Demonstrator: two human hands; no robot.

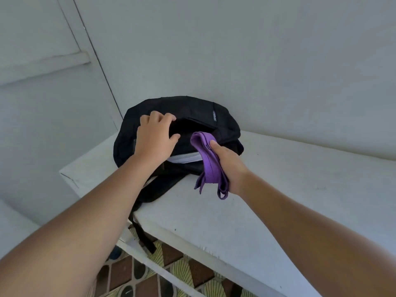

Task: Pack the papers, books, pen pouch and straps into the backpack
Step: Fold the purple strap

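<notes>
A black backpack (pixel 192 110) lies on a white table (pixel 278 189), pushed against the wall. Its top pocket gapes open. My left hand (pixel 154 136) grips the near edge of that opening, fingers curled over the fabric. My right hand (pixel 227 163) holds a folded bundle of purple straps (pixel 203 144), its upper end poking into the opening. The bundle's loose ends hang below my fist. A strip of white paper (pixel 184 158) shows inside a lower opening of the bag. Books and the pen pouch are not visible.
The bag's black shoulder straps (pixel 143 230) trail off the table's front left edge. The white wall (pixel 257 61) rises directly behind the bag. A patterned tiled floor (pixel 171 273) lies below the table. A door panel (pixel 42 82) stands at the left.
</notes>
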